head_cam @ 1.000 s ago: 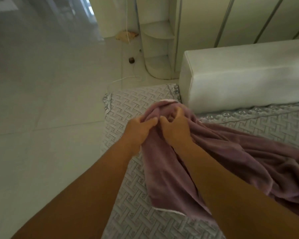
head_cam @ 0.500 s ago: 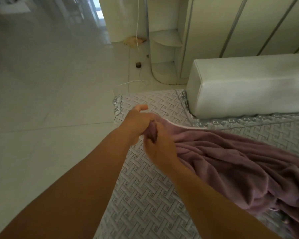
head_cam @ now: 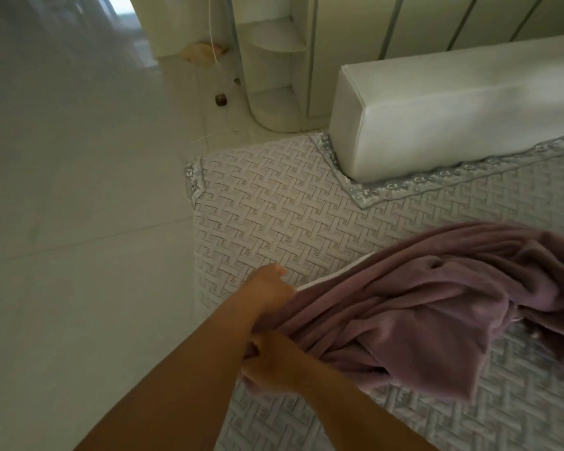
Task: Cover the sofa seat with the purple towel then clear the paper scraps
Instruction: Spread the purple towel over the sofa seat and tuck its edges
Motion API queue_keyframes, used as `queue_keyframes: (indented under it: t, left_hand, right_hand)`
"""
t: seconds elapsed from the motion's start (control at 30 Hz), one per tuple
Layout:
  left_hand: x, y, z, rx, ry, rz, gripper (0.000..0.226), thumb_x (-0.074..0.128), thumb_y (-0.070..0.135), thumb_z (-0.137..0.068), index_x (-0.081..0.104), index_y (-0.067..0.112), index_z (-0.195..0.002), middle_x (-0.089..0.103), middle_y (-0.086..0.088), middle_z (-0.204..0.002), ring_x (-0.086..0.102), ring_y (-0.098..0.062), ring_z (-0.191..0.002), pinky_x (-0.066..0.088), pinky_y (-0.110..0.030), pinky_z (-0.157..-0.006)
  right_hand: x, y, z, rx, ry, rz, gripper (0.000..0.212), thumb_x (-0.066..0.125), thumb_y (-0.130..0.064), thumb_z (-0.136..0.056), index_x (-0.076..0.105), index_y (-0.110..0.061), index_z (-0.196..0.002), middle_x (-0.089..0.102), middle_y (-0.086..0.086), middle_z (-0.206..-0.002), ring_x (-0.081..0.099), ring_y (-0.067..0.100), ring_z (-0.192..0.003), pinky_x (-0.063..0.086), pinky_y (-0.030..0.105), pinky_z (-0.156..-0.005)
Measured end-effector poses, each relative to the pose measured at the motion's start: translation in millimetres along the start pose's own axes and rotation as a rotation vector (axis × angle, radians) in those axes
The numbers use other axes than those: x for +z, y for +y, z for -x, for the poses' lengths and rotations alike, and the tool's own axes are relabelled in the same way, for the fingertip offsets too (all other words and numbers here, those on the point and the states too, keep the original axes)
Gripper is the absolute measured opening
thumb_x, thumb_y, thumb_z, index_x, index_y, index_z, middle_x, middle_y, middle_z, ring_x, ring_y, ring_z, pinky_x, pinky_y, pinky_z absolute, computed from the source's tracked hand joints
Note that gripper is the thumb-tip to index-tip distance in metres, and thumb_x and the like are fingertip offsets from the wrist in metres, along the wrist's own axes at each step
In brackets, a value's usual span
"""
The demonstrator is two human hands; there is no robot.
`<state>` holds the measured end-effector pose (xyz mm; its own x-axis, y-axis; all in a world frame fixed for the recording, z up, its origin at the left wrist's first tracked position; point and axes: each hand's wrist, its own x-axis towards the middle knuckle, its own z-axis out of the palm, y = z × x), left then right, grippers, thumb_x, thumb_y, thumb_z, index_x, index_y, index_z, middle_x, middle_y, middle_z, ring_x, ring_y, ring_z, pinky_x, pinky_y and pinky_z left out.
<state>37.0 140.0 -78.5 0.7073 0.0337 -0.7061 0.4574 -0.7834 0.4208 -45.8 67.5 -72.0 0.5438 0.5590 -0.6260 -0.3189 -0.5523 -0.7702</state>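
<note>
The purple towel [head_cam: 437, 297] lies bunched in folds on the right half of the sofa seat [head_cam: 267, 216], which wears a grey woven-pattern cover. My left hand [head_cam: 267, 289] grips the towel's white-trimmed edge near the seat's left side. Just below it, my right hand [head_cam: 274, 362] clutches the same gathered end of the towel. Both hands are close together near the seat's front left. No paper scraps show clearly on the seat.
A white sofa armrest [head_cam: 453, 105] runs along the back right. Pale tiled floor [head_cam: 79, 222] fills the left. A curved white corner shelf [head_cam: 274, 76] stands behind, with a small dark object [head_cam: 221, 99] and a tan scrap [head_cam: 202, 53] on the floor nearby.
Both hands have drawn the towel's end back toward me, away from the seat's far left corner. The right hand dropped below the left along the edge.
</note>
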Motion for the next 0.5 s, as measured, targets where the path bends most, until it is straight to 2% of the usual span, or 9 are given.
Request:
queue_keyframes:
  t: [0.07,0.1,0.17,0.23,0.33,0.37,0.4,0.47,0.5]
  left_hand:
    - [7.1,-14.5,-4.4,-0.031,-0.037,-0.214,0.046,0.057,0.036,-0.087,0.052,0.010,-0.125,0.059,-0.006,-0.110,0.057,-0.023,-0.100,0.042,-0.027,-0.073]
    - [5.9,-18.1,-5.4,-0.068,-0.042,-0.220,0.047,0.057,0.040,-0.086,0.055,0.008,-0.121,0.060,-0.006,-0.099,0.057,-0.023,-0.094,0.042,-0.028,-0.071]
    - [-5.6,-15.9,-8.9,-0.095,0.001,-0.033,0.051,0.051,0.047,-0.088,0.059,0.005,-0.114,0.060,-0.006,-0.097,0.058,-0.024,-0.094,0.042,-0.031,-0.075]
    - [-24.4,-5.1,-12.9,-0.028,0.154,0.261,0.053,0.041,0.049,-0.091,0.062,0.004,-0.109,0.064,-0.011,-0.105,0.059,-0.029,-0.098,0.046,-0.038,-0.086]
    - [-50.7,4.1,-8.6,0.002,0.401,0.555,0.051,0.031,0.048,-0.094,0.060,0.007,-0.104,0.064,-0.015,-0.111,0.058,-0.030,-0.102,0.045,-0.048,-0.094]
    - [-55.9,2.2,-5.9,0.001,0.368,0.660,0.055,0.029,0.051,-0.095,0.060,0.007,-0.107,0.064,-0.015,-0.114,0.058,-0.030,-0.104,0.045,-0.047,-0.094]
    - [-57.5,0.3,-4.3,0.043,0.241,0.796,0.061,0.027,0.055,-0.095,0.060,0.007,-0.113,0.064,-0.014,-0.115,0.059,-0.031,-0.107,0.047,-0.046,-0.094]
    - [-53.6,1.9,1.4,0.294,-0.028,0.984,0.065,0.024,0.061,-0.094,0.061,0.015,-0.120,0.067,-0.013,-0.117,0.060,-0.030,-0.113,0.052,-0.042,-0.093]
    - [-51.0,5.3,2.4,0.429,-0.115,0.982,0.060,0.028,0.062,-0.092,0.060,0.021,-0.122,0.067,-0.008,-0.118,0.061,-0.024,-0.115,0.054,-0.035,-0.091]
  right_hand:
    - [3.5,2.6,-8.2,-0.082,0.176,0.039,0.030,0.044,-0.008,-0.088,0.057,-0.030,-0.071,0.063,-0.012,-0.068,0.059,0.003,-0.068,0.046,0.016,-0.063]
    - [2.9,2.0,-12.4,-0.129,0.247,0.052,0.024,0.043,-0.008,-0.089,0.060,-0.021,-0.079,0.067,-0.003,-0.078,0.061,0.010,-0.076,0.048,0.022,-0.069]
    - [-1.4,-0.2,-19.5,-0.151,0.358,-0.012,0.022,0.042,-0.004,-0.088,0.063,-0.011,-0.086,0.065,0.004,-0.082,0.059,0.013,-0.079,0.045,0.022,-0.070]
    - [-13.8,-9.8,-22.8,-0.158,0.428,-0.218,0.024,0.041,0.002,-0.087,0.064,-0.007,-0.086,0.062,0.004,-0.079,0.056,0.013,-0.078,0.044,0.020,-0.071]
    - [-47.7,-35.6,-22.9,-0.238,0.546,-0.600,0.032,0.040,0.004,-0.090,0.067,-0.012,-0.084,0.069,0.014,-0.090,0.066,0.026,-0.087,0.052,0.034,-0.086]
    - [-63.3,-46.1,-24.7,-0.240,0.587,-0.688,0.033,0.041,-0.001,-0.092,0.069,-0.016,-0.088,0.070,0.013,-0.090,0.066,0.031,-0.087,0.053,0.039,-0.085]
    - [-79.5,-56.5,-26.2,-0.257,0.611,-0.761,0.032,0.041,-0.006,-0.094,0.070,-0.018,-0.093,0.070,0.011,-0.091,0.066,0.034,-0.089,0.053,0.043,-0.085]
    - [-110.4,-77.9,-29.3,-0.295,0.616,-0.866,0.027,0.043,-0.014,-0.095,0.069,-0.019,-0.102,0.069,0.011,-0.097,0.067,0.030,-0.094,0.055,0.041,-0.086]
    - [-123.2,-89.2,-31.8,-0.306,0.620,-0.882,0.026,0.045,-0.017,-0.095,0.069,-0.020,-0.104,0.069,0.010,-0.098,0.067,0.025,-0.093,0.055,0.037,-0.084]
